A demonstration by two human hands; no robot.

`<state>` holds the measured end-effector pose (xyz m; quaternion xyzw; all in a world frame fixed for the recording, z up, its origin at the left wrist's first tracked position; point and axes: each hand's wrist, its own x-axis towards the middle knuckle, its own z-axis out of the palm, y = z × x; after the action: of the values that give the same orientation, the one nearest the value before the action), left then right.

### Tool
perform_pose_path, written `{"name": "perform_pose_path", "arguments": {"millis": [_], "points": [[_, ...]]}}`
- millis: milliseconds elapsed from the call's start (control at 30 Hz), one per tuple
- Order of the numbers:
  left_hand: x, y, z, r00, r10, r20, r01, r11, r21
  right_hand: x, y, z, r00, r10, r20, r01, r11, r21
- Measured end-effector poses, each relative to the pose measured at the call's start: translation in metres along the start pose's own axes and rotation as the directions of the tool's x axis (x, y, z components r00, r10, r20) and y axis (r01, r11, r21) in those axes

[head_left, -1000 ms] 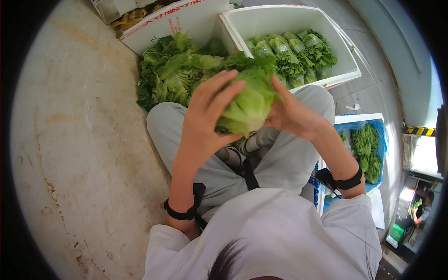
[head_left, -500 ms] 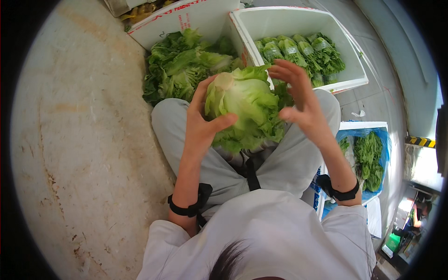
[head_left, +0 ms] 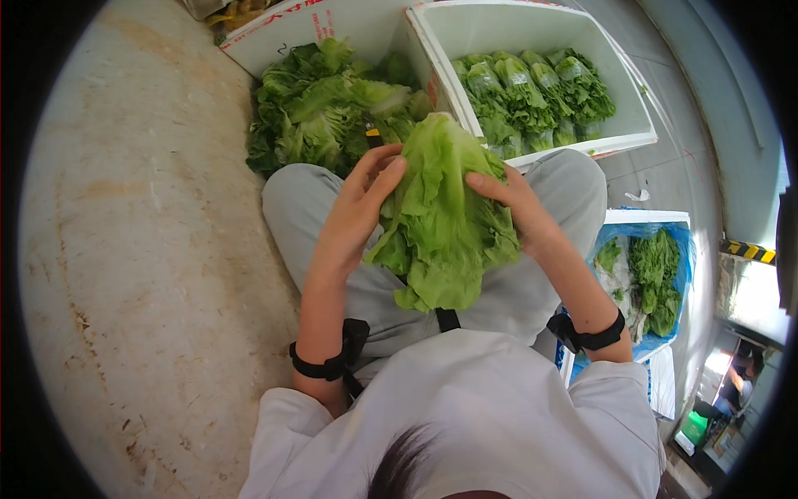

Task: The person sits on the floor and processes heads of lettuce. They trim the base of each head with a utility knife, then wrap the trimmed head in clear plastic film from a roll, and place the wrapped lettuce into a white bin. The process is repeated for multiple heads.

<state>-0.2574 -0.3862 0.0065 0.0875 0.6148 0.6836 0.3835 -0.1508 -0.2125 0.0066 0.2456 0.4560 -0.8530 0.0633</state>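
Observation:
My left hand [head_left: 353,204] is closed round the left side of a light-green head of lettuce [head_left: 442,212], and my right hand [head_left: 511,200] grips its right side, thumb on the leaves. The head is held over my grey-trousered lap, pale base upward, leaves hanging down. Just beyond it lies a heap of loose lettuce and leaves [head_left: 303,116] before a white foam panel with red print [head_left: 291,33]. A small yellow-and-black tool [head_left: 372,131] sticks out of that heap, partly hidden.
A white foam box [head_left: 644,125] at the back right holds bundled greens [head_left: 532,96]. To my right, a blue-lined box [head_left: 683,249] holds leafy greens [head_left: 657,283]. A pale, stained surface [head_left: 150,249] is on my left. Another person [head_left: 740,382] appears small at the far right.
The lettuce has turned so its base points up and away and its leaves hang toward me. My right hand, spread beside it half a second ago, now grips it.

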Motion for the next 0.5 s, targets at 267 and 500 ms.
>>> {"name": "perform_pose_path", "arguments": {"millis": [267, 500], "points": [[0.001, 0.005, -0.009, 0.986, 0.139, -0.094, -0.131, 0.988, 0.088, -0.001, -0.008, 0.001, 0.997, -0.017, -0.074, 0.013, 0.999, -0.05], [0.001, -0.005, -0.008, 0.973, 0.197, -0.121, -0.17, 0.964, 0.202, 0.007, 0.008, 0.005, 0.965, -0.235, -0.121, 0.208, 0.957, -0.204]]}}
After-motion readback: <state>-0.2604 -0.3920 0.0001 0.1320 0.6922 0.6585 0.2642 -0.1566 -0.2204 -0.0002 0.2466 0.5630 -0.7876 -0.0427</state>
